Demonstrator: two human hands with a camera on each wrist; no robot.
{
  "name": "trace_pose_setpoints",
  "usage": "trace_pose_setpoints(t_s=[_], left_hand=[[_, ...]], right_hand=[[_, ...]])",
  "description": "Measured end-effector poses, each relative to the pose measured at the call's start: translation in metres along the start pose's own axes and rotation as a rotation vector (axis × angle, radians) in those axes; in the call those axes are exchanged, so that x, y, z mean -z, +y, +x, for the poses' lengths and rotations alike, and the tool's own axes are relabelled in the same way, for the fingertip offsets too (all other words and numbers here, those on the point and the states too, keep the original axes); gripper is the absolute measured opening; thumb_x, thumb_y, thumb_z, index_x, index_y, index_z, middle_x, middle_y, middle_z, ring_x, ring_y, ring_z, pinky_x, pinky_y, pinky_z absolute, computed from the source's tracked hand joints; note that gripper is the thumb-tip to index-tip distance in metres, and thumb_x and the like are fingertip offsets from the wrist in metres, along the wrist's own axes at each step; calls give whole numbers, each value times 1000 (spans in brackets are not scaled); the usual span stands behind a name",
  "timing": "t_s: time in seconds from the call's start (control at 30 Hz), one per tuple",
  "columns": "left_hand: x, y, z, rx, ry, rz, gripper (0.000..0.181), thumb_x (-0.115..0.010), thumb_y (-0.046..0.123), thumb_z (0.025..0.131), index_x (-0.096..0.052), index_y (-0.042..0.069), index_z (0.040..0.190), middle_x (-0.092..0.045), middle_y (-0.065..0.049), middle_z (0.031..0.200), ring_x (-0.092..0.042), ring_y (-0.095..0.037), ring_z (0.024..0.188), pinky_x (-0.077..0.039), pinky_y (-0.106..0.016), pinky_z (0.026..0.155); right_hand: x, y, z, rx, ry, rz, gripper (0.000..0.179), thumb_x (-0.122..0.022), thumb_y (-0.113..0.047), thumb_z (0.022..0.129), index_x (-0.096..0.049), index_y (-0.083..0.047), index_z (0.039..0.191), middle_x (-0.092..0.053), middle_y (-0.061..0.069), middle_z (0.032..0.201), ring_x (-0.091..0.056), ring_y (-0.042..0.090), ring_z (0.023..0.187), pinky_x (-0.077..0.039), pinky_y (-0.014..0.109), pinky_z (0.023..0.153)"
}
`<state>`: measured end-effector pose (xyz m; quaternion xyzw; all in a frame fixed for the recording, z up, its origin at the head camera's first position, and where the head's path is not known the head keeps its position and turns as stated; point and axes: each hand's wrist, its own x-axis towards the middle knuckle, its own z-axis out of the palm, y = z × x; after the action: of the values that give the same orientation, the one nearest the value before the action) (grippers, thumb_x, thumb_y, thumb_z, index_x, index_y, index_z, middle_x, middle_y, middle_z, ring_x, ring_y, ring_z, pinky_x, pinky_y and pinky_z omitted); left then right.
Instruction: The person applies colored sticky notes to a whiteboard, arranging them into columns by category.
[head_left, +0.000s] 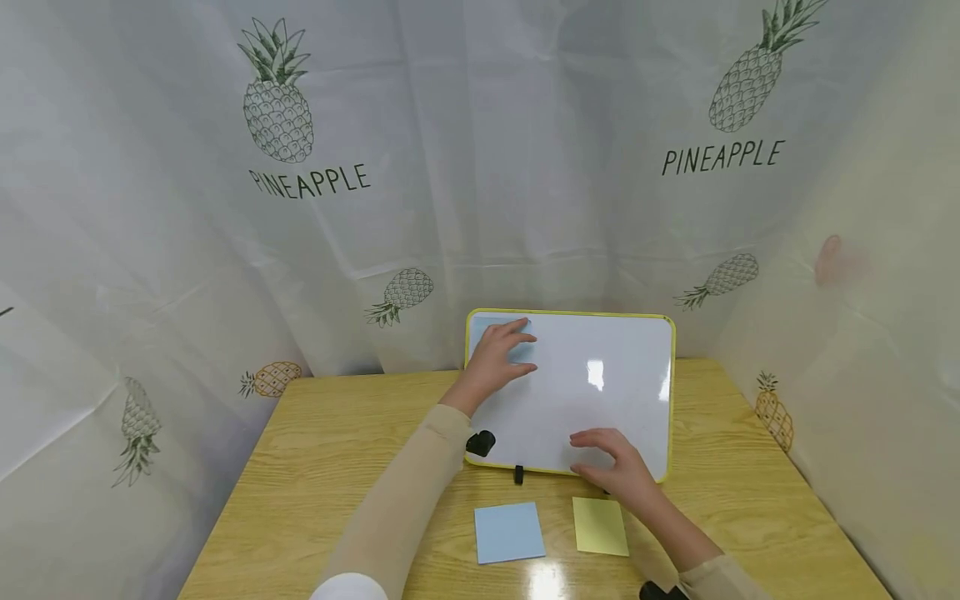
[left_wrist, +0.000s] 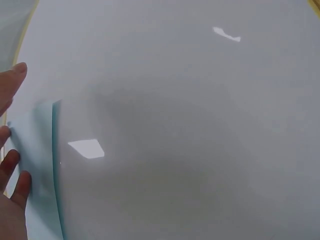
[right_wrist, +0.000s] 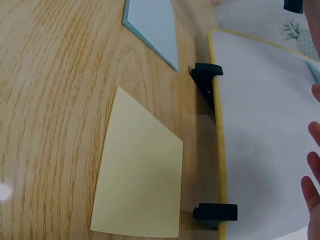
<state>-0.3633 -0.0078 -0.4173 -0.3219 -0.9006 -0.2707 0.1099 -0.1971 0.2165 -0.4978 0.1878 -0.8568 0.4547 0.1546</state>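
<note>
A whiteboard with a yellow frame leans upright at the back of the table. One light blue sticky note is on its upper left corner, its right edge lifting slightly from the surface. Over that note is my left hand, fingers spread and fingertips at the paper, partly covering it. My right hand hovers by the board's lower right edge, thumb and fingers apart with nothing between them. Below it lies a yellow sticky note pad. A light blue sticky note pad lies to the left of that.
Black stand feet hold the board's lower edge on the wooden table. Behind hangs a pale curtain printed with pineapples, which also lines both sides. A black wrist camera overlaps the board's lower left corner in the head view.
</note>
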Motion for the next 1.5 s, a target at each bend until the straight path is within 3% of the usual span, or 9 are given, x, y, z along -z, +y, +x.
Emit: trace_pose_setpoints(t_s=[0.3,0.6,0.77,0.97,1.2,1.5], left_hand=[[2,2,1,-6,-34,58,45,-78,35,84,-66,20,125,-37,4,153,-37,-24,130,-35,-37,104],[2,9,-4,-20,-134,29,50,-76,38,85,-62,23,131,-37,6,153,-35,-23,135,-33,-37,107],[-1,9,-20,-14,-139,-53,54,-77,34,85,-59,21,133,-51,4,141,-43,-20,130,-33,-35,107],[-7,8,-43,-6,-146,-128,54,-78,32,84,-59,21,133,-59,5,127,-54,-16,115,-43,-29,97],[-13,5,-70,41,-168,-206,53,-79,30,84,-59,19,132,-61,4,119,-55,-16,108,-44,-31,94],[-23,0,-103,93,-191,-331,48,-79,25,84,-60,15,127,-60,-1,113,-55,-18,105,-46,-34,93]], right_hand=[[-1,9,-2,-13,-42,48,33,-82,-16,79,-72,-10,110,-65,-3,118,-53,13,112,-45,34,91],[-2,4,1,-22,-64,69,35,-82,-17,79,-71,-9,111,-64,-3,118,-53,14,112,-45,53,90],[-3,-1,4,-22,-70,46,35,-82,-15,79,-71,-8,111,-64,-1,118,-55,19,111,-45,52,90],[-9,-2,9,23,-62,15,36,-81,-3,77,-70,-4,111,-65,9,116,-56,30,108,-46,51,88],[-13,0,12,23,-90,64,35,-83,-14,79,-71,-7,111,-65,-2,115,-56,19,109,-46,54,89],[-23,4,9,-38,-135,122,36,-83,-17,79,-71,-7,111,-64,-3,115,-55,19,110,-44,55,91]])
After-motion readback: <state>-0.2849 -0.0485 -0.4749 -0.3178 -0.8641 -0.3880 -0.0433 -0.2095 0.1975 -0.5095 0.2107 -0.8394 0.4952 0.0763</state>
